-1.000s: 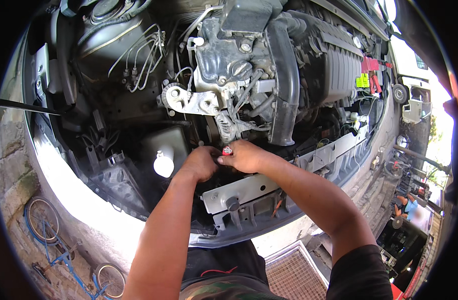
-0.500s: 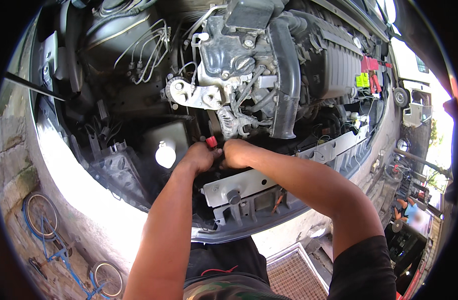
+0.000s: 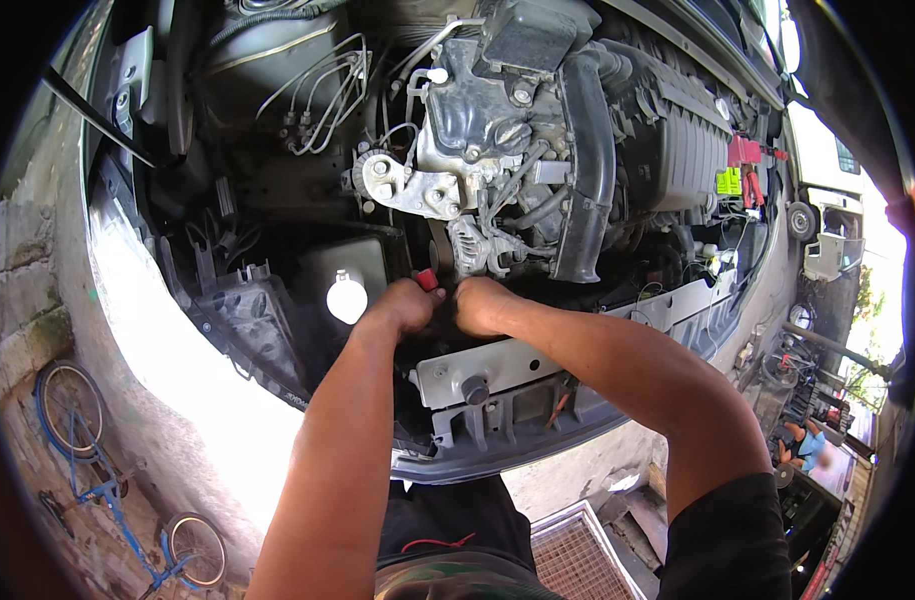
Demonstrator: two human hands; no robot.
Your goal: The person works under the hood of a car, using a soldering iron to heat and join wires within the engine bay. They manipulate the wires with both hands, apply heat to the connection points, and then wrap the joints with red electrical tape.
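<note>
A: Leaned over an open engine bay. Left hand curled shut round a small red-tipped tool, red end poking out at the hand's one o'clock.

B: And the right hand?

A: Closed into a fist, pressed against the left at its three o'clock. Could not tell what, if anything, was gripped inside.

B: Whereabouts in the bay?

A: Just above the grey metal front crossmember, which lay at the hands' six o'clock. Directly below a silver ribbed alternator, at twelve o'clock from the hands.

B: Anything else close by?

A: White round cap on a dark plastic reservoir at nine o'clock of the left hand, near but apart. Thick black rubber intake hose up at one o'clock. Blue bicycle down on the ground at eight o'clock, well apart.
</note>
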